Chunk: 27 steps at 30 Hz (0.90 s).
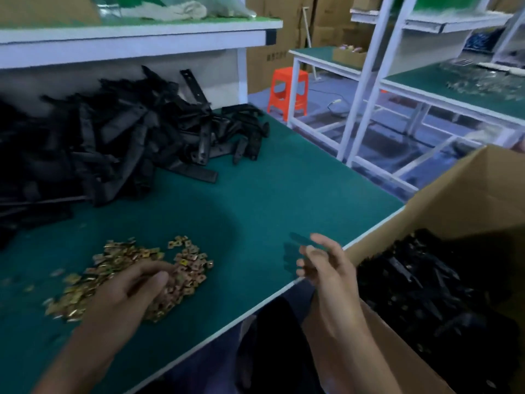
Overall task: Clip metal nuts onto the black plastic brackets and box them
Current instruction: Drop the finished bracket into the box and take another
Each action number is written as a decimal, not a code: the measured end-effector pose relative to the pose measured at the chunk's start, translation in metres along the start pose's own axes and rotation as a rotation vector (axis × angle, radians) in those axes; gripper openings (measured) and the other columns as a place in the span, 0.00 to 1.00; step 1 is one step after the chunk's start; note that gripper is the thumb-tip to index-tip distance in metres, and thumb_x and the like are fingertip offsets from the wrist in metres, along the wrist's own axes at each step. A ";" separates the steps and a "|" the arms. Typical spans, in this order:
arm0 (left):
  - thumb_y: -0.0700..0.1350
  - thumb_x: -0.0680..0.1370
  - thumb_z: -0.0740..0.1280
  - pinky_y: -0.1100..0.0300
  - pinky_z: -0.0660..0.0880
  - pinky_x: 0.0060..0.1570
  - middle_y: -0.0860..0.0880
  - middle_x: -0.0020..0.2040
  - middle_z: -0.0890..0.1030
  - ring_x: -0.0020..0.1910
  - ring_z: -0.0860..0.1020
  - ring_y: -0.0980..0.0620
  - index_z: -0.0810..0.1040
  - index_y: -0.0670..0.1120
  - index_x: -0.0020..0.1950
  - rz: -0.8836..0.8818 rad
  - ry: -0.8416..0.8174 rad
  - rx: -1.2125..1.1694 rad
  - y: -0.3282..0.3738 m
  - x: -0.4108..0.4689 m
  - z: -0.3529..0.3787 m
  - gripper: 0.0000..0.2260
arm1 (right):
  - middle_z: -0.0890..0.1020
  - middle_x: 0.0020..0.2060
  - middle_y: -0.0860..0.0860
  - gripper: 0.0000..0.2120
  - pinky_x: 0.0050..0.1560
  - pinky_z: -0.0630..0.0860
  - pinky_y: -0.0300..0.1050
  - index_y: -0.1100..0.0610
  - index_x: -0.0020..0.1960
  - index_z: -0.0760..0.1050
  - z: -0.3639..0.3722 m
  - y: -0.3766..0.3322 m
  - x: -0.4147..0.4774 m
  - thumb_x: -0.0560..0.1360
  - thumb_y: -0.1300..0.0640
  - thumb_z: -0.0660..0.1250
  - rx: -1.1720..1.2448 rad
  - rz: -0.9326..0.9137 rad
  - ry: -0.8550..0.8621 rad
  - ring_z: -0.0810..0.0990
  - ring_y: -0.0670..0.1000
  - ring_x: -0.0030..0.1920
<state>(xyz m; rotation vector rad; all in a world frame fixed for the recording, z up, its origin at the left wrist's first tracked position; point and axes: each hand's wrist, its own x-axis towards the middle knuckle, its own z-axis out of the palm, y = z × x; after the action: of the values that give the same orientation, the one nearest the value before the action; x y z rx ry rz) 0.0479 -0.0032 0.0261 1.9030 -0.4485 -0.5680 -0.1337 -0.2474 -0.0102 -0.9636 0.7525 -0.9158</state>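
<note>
Left hand pinches nuts — right hand holds bracket.

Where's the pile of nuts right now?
Head view, lower left: nut pile on the green table, under the left hand, in front of the bracket heap.

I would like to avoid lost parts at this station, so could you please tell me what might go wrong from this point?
1. The right hand holds a black bracket right at the table edge, short of the cardboard box; a slip might drop it outside the box.
2. The left hand digs into the loose nut pile, which has strays beside it; more could scatter across the table.
</note>
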 end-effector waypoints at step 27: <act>0.59 0.78 0.64 0.50 0.81 0.46 0.46 0.40 0.80 0.38 0.79 0.43 0.77 0.44 0.44 -0.109 0.510 0.841 0.027 0.222 -0.071 0.18 | 0.79 0.28 0.45 0.13 0.34 0.72 0.35 0.43 0.41 0.78 0.126 0.077 -0.012 0.74 0.62 0.73 -0.732 -0.286 -0.324 0.78 0.44 0.31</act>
<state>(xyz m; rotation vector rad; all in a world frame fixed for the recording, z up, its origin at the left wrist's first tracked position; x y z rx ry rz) 0.2681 -0.0822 0.0348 2.7768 -0.2573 0.0958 -0.0079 -0.1718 -0.0305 -1.8540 0.6859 -0.6976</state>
